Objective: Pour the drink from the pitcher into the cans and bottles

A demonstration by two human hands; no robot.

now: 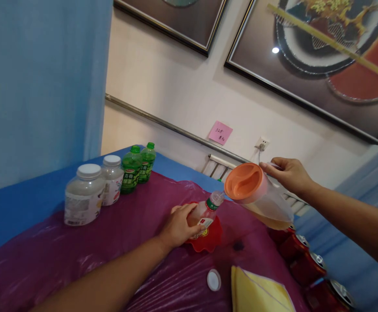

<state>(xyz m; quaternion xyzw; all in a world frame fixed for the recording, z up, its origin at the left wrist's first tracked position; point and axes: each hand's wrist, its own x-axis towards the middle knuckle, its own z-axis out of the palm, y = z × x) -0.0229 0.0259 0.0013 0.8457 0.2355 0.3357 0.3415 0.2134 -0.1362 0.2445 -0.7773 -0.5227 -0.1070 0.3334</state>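
My left hand point(179, 225) is wrapped round a small clear bottle point(205, 213) with a green band at its open neck, held tilted over a red scalloped dish point(214, 236). In my right hand point(286, 173) is the handle of a translucent pitcher point(265, 206) with an orange lid point(244, 181). The pitcher is tipped, its lid end at the bottle's mouth, and pale yellowish liquid lies in its lower part. A white cap point(213, 280) rests on the purple sheet point(111, 260) in front of the dish.
Two clear jars point(84, 197) with white lids and two green bottles point(131, 171) stand at the left. Several red cans point(307, 262) line the right edge. A folded yellow cloth point(259, 292) lies near the front. Behind are a wall rail point(163, 121) and blue curtains.
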